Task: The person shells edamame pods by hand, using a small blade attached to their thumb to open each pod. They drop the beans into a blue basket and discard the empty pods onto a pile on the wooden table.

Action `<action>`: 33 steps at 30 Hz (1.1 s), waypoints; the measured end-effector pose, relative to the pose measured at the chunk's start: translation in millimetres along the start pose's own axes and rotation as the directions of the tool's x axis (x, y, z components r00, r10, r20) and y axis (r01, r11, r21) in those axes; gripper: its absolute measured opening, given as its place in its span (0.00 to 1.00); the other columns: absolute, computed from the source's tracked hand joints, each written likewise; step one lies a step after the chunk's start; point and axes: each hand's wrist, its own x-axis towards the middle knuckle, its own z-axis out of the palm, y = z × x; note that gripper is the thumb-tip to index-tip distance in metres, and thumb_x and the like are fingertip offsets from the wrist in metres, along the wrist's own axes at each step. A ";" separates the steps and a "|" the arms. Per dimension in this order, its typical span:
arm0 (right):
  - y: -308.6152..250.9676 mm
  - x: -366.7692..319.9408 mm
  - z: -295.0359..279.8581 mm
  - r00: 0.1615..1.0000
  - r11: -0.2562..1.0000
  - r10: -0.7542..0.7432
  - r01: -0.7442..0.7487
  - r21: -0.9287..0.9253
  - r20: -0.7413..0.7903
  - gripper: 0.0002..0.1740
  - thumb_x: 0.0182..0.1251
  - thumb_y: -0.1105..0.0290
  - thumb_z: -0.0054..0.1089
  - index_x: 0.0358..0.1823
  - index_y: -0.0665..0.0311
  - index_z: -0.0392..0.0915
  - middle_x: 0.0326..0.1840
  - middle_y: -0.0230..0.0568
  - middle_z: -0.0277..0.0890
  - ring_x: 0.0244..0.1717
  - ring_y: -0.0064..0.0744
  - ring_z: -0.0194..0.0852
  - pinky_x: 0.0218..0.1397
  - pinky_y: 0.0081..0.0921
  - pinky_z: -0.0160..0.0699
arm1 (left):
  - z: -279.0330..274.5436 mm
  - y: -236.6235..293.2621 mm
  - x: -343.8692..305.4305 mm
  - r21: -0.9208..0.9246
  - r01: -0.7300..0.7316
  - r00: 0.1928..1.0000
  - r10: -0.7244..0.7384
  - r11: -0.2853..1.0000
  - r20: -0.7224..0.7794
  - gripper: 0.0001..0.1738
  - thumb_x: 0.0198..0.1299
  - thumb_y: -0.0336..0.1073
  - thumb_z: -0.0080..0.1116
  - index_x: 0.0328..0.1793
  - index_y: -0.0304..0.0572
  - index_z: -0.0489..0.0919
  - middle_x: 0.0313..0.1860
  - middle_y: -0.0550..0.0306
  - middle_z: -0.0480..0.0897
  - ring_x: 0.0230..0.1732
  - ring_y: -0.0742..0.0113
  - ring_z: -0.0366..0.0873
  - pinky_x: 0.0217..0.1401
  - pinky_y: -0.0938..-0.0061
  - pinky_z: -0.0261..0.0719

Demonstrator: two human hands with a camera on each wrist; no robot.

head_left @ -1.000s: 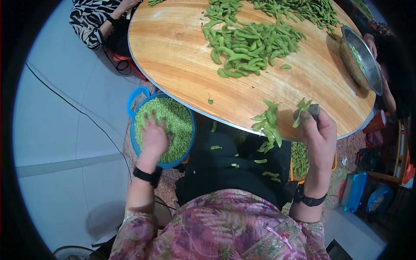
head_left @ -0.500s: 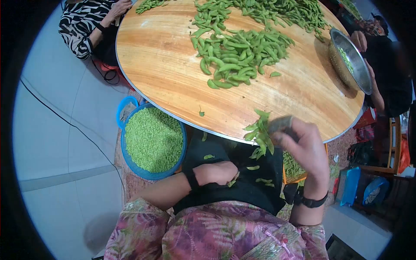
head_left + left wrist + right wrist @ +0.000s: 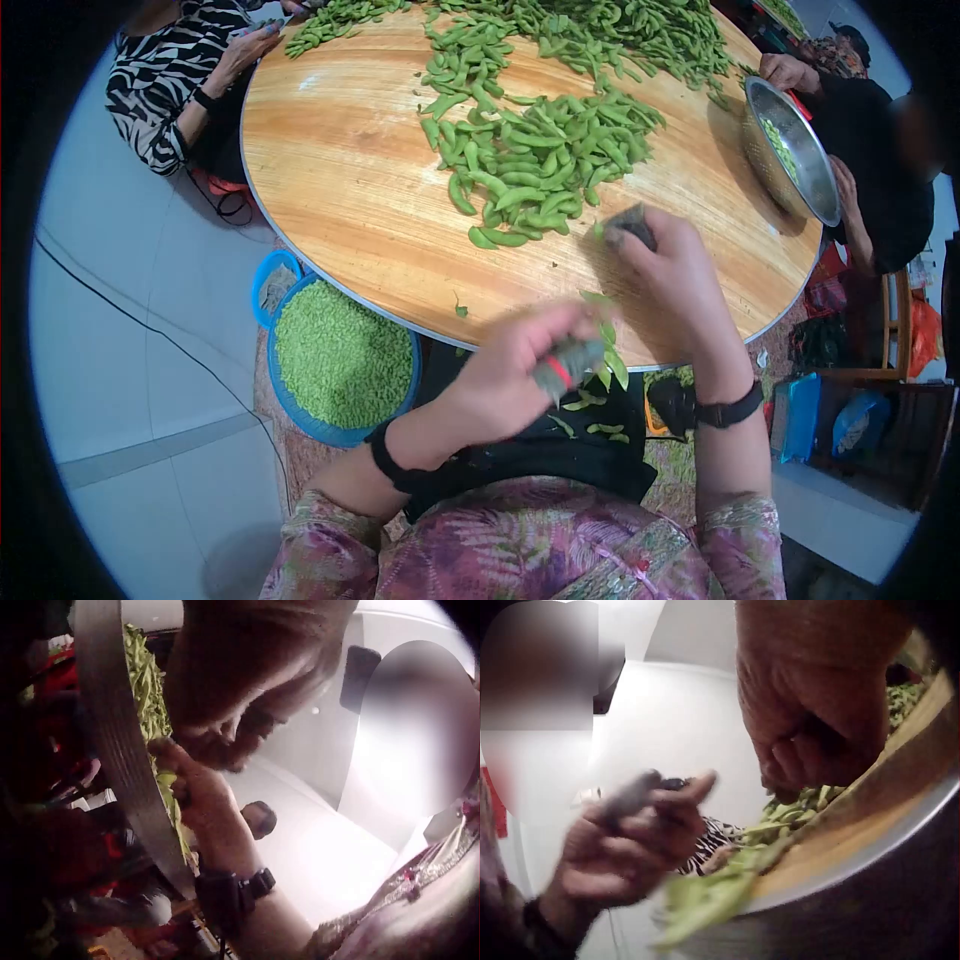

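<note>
My right hand (image 3: 668, 260) is over the table at the edge of a heap of edamame pods (image 3: 540, 160). Its fingers curl down, with dark coverings on thumb and forefinger, and they pinch a green pod (image 3: 599, 230) at their tips. My left hand (image 3: 510, 375), blurred, hangs over the lap in front of the table edge. A grey-green wrap with a red band covers one of its fingers. In the right wrist view the left hand (image 3: 630, 840) has loosely spread fingers and holds nothing. Flat split pods (image 3: 612, 360) lie at the table edge beside it.
A blue basket (image 3: 340, 435) of shelled beans stands left of the round wooden table (image 3: 340, 180). A metal colander (image 3: 820, 180) tilts at the table's right side. Two other people sit across, one in a striped top (image 3: 160, 80). Loose pods lie on the dark lap.
My left hand came from the bean basket across the lap and up to the table edge. My right hand moved from the near edge forward to the pod heap. The view shifted slightly.
</note>
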 end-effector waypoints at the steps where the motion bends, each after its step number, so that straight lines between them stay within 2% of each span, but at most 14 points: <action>1: -5.2 -8.6 0.5 1.000 1.000 0.008 -0.008 -0.004 0.001 0.11 0.59 0.66 0.57 0.36 0.66 0.72 0.15 0.34 0.69 0.15 0.28 0.67 0.20 0.26 0.66 | -1.3 -3.5 9.7 -0.110 -0.053 0.986 0.035 0.993 -0.165 0.16 0.61 0.27 0.47 0.56 0.41 0.71 0.35 0.68 0.72 0.31 0.83 0.67 0.30 0.90 0.63; 2: -13.5 -17.8 0.2 0.980 0.912 0.137 -0.183 0.367 0.147 0.10 0.60 0.66 0.57 0.35 0.66 0.72 0.15 0.29 0.66 0.14 0.20 0.61 0.17 0.20 0.59 | -4.4 -6.8 15.6 -0.117 -0.050 0.986 0.030 0.992 -0.163 0.16 0.61 0.27 0.47 0.56 0.41 0.71 0.35 0.68 0.72 0.31 0.83 0.67 0.30 0.90 0.63; 3: -18.6 -25.6 3.0 0.925 0.664 0.196 -0.369 0.650 0.324 0.10 0.62 0.66 0.57 0.34 0.66 0.72 0.15 0.24 0.63 0.12 0.12 0.54 0.15 0.13 0.53 | -8.0 -10.4 19.7 -0.341 -0.090 0.984 0.031 0.936 -0.177 0.17 0.59 0.27 0.50 0.56 0.39 0.71 0.38 0.66 0.73 0.35 0.81 0.69 0.34 0.87 0.67; 4: -19.1 -30.7 8.7 0.924 0.566 0.178 -0.377 0.733 0.339 0.08 0.63 0.67 0.56 0.35 0.64 0.72 0.15 0.23 0.62 0.10 0.10 0.50 0.13 0.10 0.46 | -10.1 -12.3 21.9 -0.546 -0.128 0.981 0.024 0.828 -0.193 0.18 0.58 0.26 0.53 0.55 0.37 0.71 0.40 0.64 0.75 0.38 0.78 0.71 0.38 0.84 0.71; 8: -28.4 -36.6 11.8 0.893 0.370 0.176 -0.449 0.813 0.413 0.07 0.63 0.68 0.55 0.36 0.65 0.71 0.16 0.23 0.62 0.12 0.10 0.51 0.13 0.10 0.46 | -15.9 -13.9 21.4 -0.677 -0.081 0.995 0.023 0.731 -0.094 0.17 0.56 0.24 0.53 0.54 0.37 0.72 0.42 0.63 0.74 0.40 0.79 0.72 0.37 0.86 0.70; 14: -55.1 -39.4 26.5 0.925 0.657 0.139 -0.354 0.665 0.354 0.13 0.70 0.62 0.45 0.44 0.66 0.68 0.20 0.25 0.62 0.16 0.12 0.51 0.18 0.11 0.49 | -36.8 -13.3 22.0 -0.726 -0.168 0.986 0.113 0.667 -0.125 0.12 0.55 0.21 0.50 0.45 0.37 0.74 0.37 0.63 0.75 0.36 0.81 0.70 0.35 0.87 0.68; 17: -61.0 -37.1 28.5 0.924 0.637 0.000 -0.295 0.712 0.383 0.13 0.72 0.63 0.39 0.44 0.66 0.68 0.20 0.24 0.61 0.17 0.12 0.51 0.20 0.12 0.50 | -34.8 -8.3 15.4 -0.687 -0.215 0.959 0.016 0.694 -0.284 0.09 0.54 0.22 0.52 0.42 0.38 0.74 0.35 0.65 0.75 0.34 0.82 0.68 0.36 0.87 0.67; 19: -64.1 -33.1 28.8 0.912 0.661 0.043 -0.332 0.673 0.407 0.12 0.72 0.64 0.40 0.43 0.66 0.68 0.19 0.24 0.61 0.17 0.12 0.50 0.20 0.12 0.50 | -34.1 -7.9 14.2 -0.537 -0.278 0.921 0.061 0.796 -0.385 0.08 0.55 0.24 0.55 0.41 0.39 0.74 0.35 0.66 0.74 0.34 0.83 0.67 0.38 0.87 0.66; 24: -62.3 -31.8 33.8 0.913 0.737 0.070 -0.319 0.596 0.402 0.10 0.71 0.66 0.42 0.39 0.65 0.69 0.18 0.24 0.59 0.16 0.12 0.49 0.19 0.12 0.49 | -33.3 1.0 10.6 -0.474 -0.284 0.924 0.107 0.833 -0.367 0.06 0.56 0.25 0.55 0.41 0.38 0.74 0.34 0.66 0.74 0.35 0.82 0.68 0.41 0.86 0.67; 27: -61.0 -36.3 33.2 0.886 0.614 0.075 -0.403 0.679 0.458 0.09 0.70 0.67 0.43 0.38 0.65 0.69 0.18 0.25 0.60 0.14 0.12 0.49 0.17 0.12 0.48 | -43.2 0.6 7.4 -0.562 -0.195 0.975 0.098 0.804 -0.198 0.06 0.57 0.26 0.55 0.41 0.37 0.74 0.35 0.64 0.75 0.37 0.79 0.71 0.42 0.83 0.71; 29: -57.2 -42.2 30.6 0.780 0.186 0.010 -0.617 0.765 0.626 0.08 0.70 0.68 0.44 0.39 0.64 0.70 0.17 0.26 0.61 0.13 0.12 0.50 0.16 0.11 0.48 | -44.8 -2.6 7.3 -0.643 -0.112 0.994 0.085 0.757 -0.073 0.07 0.57 0.27 0.55 0.41 0.36 0.73 0.35 0.63 0.75 0.38 0.78 0.73 0.42 0.81 0.73; 30: -51.8 -44.6 33.1 0.768 0.117 -0.012 -0.635 0.763 0.640 0.07 0.68 0.68 0.46 0.39 0.64 0.70 0.16 0.27 0.62 0.13 0.12 0.51 0.15 0.11 0.47 | -44.0 -4.4 7.1 -0.697 -0.102 0.992 0.124 0.710 -0.020 0.07 0.57 0.28 0.55 0.42 0.36 0.73 0.36 0.62 0.76 0.39 0.76 0.74 0.42 0.80 0.75; 32: -47.8 -48.6 33.2 0.800 0.212 0.026 -0.591 0.778 0.600 0.07 0.68 0.68 0.46 0.38 0.64 0.70 0.16 0.27 0.63 0.13 0.12 0.52 0.15 0.11 0.48 | -39.3 -5.1 4.8 -0.740 -0.085 0.986 0.161 0.667 0.031 0.08 0.58 0.28 0.55 0.43 0.36 0.73 0.37 0.61 0.76 0.39 0.75 0.75 0.42 0.79 0.77; 33: -45.9 -49.9 32.8 0.830 0.309 0.064 -0.545 0.779 0.555 0.07 0.68 0.68 0.47 0.36 0.64 0.70 0.16 0.27 0.63 0.13 0.12 0.52 0.15 0.11 0.48 | -34.9 -3.3 3.7 -0.646 -0.115 0.993 0.107 0.755 -0.052 0.08 0.58 0.28 0.54 0.43 0.37 0.73 0.37 0.61 0.76 0.39 0.76 0.75 0.42 0.78 0.77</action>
